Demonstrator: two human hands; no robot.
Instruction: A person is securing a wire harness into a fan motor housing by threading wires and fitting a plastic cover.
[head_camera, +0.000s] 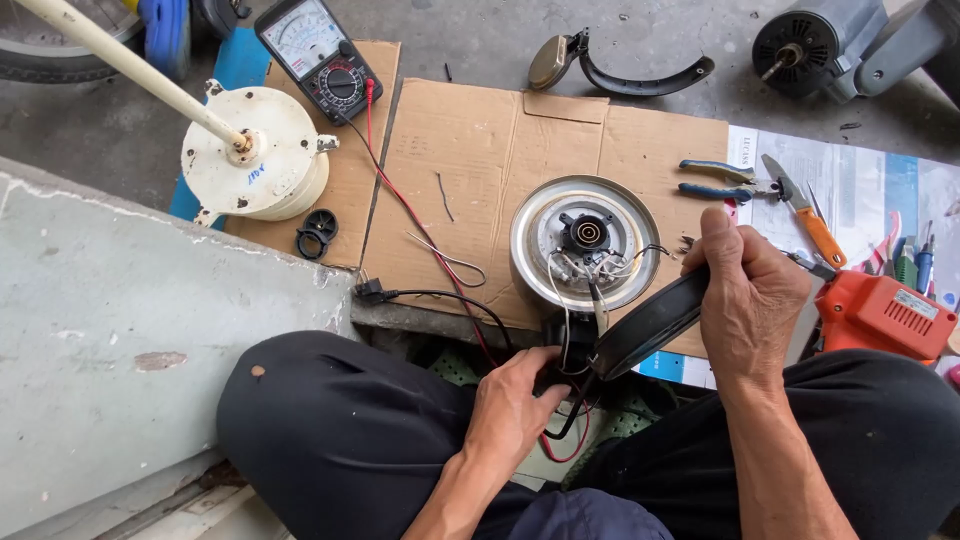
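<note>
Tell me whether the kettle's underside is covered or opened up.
Opened up: the kettle lies base-up with wiring exposed, and the right hand holds the black base cover off it.

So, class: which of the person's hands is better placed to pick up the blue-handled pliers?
Probably the right hand: the pliers lie just beyond it on the cardboard, while the left hand is lower, gripping the black kettle handle.

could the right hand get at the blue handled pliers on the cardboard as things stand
Probably not at once: the right hand is gripping the black cover. The blue-handled pliers lie just beyond it on the cardboard, uncovered, with nothing in between.
</note>
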